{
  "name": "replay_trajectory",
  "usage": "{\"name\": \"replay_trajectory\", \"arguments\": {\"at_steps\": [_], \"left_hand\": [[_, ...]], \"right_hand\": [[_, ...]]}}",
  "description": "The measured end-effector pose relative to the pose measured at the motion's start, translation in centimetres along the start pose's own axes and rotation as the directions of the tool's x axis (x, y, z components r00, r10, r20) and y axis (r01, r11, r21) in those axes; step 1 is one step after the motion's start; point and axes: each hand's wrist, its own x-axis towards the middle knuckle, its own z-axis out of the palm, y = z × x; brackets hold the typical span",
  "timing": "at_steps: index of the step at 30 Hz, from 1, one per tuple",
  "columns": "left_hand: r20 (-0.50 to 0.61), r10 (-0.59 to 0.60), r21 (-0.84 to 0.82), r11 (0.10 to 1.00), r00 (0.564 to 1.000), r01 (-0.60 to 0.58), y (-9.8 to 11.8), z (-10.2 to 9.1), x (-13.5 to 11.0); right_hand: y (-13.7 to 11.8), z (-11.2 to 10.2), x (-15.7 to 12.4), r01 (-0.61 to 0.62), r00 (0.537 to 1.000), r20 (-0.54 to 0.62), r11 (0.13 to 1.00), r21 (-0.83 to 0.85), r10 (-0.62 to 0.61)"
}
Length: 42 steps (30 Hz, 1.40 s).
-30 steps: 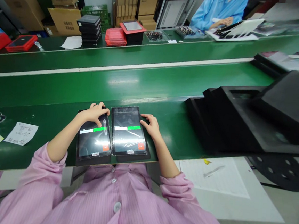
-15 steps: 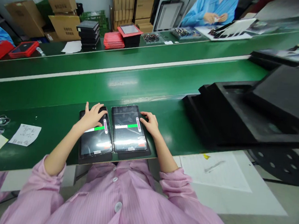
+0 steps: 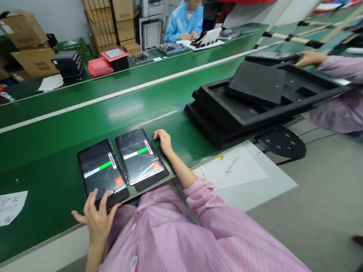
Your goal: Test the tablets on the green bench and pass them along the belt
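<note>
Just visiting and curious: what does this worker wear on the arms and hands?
The left hand and right hand are bare, without gloves. The right sleeve is pale pink with fine stripes and a gathered cuff, part of a buttoned smock of the same cloth.

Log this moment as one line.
left hand: open, at near edge of left tablet | right hand: at far corner of right tablet | both tablets lit

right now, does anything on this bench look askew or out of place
The stack of black trays at the right sits unevenly, trays offset and jutting past the bench edge, with a flat black pad lying crooked on top. The left tablet and right tablet lie neatly side by side.
</note>
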Motion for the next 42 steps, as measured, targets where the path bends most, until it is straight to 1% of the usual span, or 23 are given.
{"name": "replay_trajectory", "arguments": {"at_steps": [2, 5, 7, 9, 11, 12, 13, 14, 15, 16, 17, 18, 19, 21, 23, 25, 28, 31, 33, 35, 36, 38, 42], "left_hand": [[-0.006, -0.102, 0.02, 0.995, 0.995, 0.102, -0.7, 0.4, -0.3], [0.046, -0.175, 0.079, 0.982, 0.983, 0.171, -0.8, 0.3, 0.1], [0.04, -0.223, 0.079, 0.972, 0.974, 0.22, -0.2, 0.2, 0.7], [0.028, -0.244, 0.03, 0.97, 0.969, 0.243, 1.0, 0.5, 1.2], [0.047, -0.116, -0.105, 0.987, 0.992, 0.12, 3.0, 1.4, 1.6], [0.066, 0.028, -0.221, 0.975, 0.997, -0.012, 4.4, 1.8, 1.8], [0.083, 0.217, -0.368, 0.914, 0.973, -0.172, 6.1, 2.4, 2.0], [0.085, 0.422, -0.525, 0.789, 0.903, -0.319, 8.1, 2.8, 2.2], [0.075, 0.603, -0.665, 0.624, 0.794, -0.41, 10.3, 3.3, 2.5], [0.065, 0.739, -0.77, 0.465, 0.67, -0.438, 12.6, 3.7, 2.8], [0.072, 0.826, -0.836, 0.355, 0.56, -0.417, 15.0, 4.1, 3.3], [0.099, 0.871, -0.869, 0.311, 0.48, -0.384, 17.5, 4.6, 3.7], [0.134, 0.897, -0.88, 0.304, 0.422, -0.366, 19.9, 5.1, 4.2], [0.206, 0.911, -0.858, 0.344, 0.358, -0.381, 24.6, 6.5, 5.0], [0.271, 0.895, -0.811, 0.41, 0.354, -0.418, 28.9, 8.4, 5.5], [0.349, 0.855, -0.757, 0.499, 0.383, -0.423, 32.3, 10.4, 5.3], [0.444, 0.81, -0.712, 0.579, 0.383, -0.397, 35.4, 12.7, 4.0], [0.463, 0.803, -0.713, 0.589, 0.376, -0.381, 36.2, 13.7, 2.2], [0.447, 0.807, -0.718, 0.581, 0.386, -0.382, 36.0, 13.9, 1.4], [0.429, 0.812, -0.726, 0.571, 0.395, -0.384, 35.8, 14.0, 1.0], [0.421, 0.814, -0.729, 0.566, 0.4, -0.384, 35.8, 14.1, 1.0], [0.408, 0.819, -0.736, 0.556, 0.404, -0.385, 35.9, 14.3, 1.0], [0.394, 0.821, -0.756, 0.545, 0.412, -0.364, 36.5, 14.5, 0.5]], "right_hand": [[0.0, 0.0, 0.3, -0.019, 0.998, -0.055, 1.0, -0.003, 0.019], [-0.3, -0.7, -0.3, -0.067, 0.992, -0.108, 0.998, 0.005, 0.068], [-0.6, -1.9, -2.0, -0.086, 0.987, -0.139, 0.996, -0.014, 0.083], [-0.6, -4.2, -4.6, -0.074, 0.979, -0.198, 0.992, -0.099, 0.053], [-0.1, -7.5, -7.6, -0.054, 0.941, -0.337, 0.969, -0.241, -0.032], [0.4, -9.6, -9.0, -0.068, 0.897, -0.434, 0.946, -0.317, -0.081], [1.0, -12.0, -10.2, -0.106, 0.833, -0.539, 0.92, -0.377, -0.125], [1.6, -14.5, -11.2, -0.163, 0.761, -0.63, 0.894, -0.418, -0.155], [2.2, -17.1, -11.9, -0.227, 0.694, -0.699, 0.869, -0.441, -0.174], [2.7, -19.7, -12.4, -0.276, 0.645, -0.742, 0.85, -0.449, -0.183], [3.2, -22.2, -12.8, -0.317, 0.627, -0.758, 0.83, -0.458, -0.179], [3.6, -24.4, -12.9, -0.357, 0.645, -0.748, 0.803, -0.477, -0.157], [3.9, -26.4, -13.0, -0.393, 0.689, -0.715, 0.768, -0.505, -0.117], [4.5, -29.2, -13.0, -0.453, 0.781, -0.624, 0.684, -0.572, -0.004], [5.1, -30.7, -13.0, -0.48, 0.829, -0.552, 0.623, -0.618, 0.092], [5.5, -31.5, -13.4, -0.486, 0.839, -0.529, 0.608, -0.628, 0.124], [5.7, -32.4, -14.6, -0.489, 0.851, -0.499, 0.598, -0.635, 0.166], [5.0, -33.6, -16.2, -0.472, 0.867, -0.456, 0.627, -0.62, 0.202], [4.5, -34.0, -17.4, -0.411, 0.886, -0.42, 0.754, -0.513, 0.197], [4.3, -33.7, -18.3, -0.309, 0.905, -0.384, 0.903, -0.299, 0.183], [4.3, -33.2, -18.6, -0.272, 0.912, -0.364, 0.944, -0.188, 0.19], [4.6, -31.8, -18.7, -0.274, 0.913, -0.332, 0.959, -0.069, 0.236], [5.7, -28.6, -17.5, -0.345, 0.903, -0.294, 0.937, -0.057, 0.314]]}}
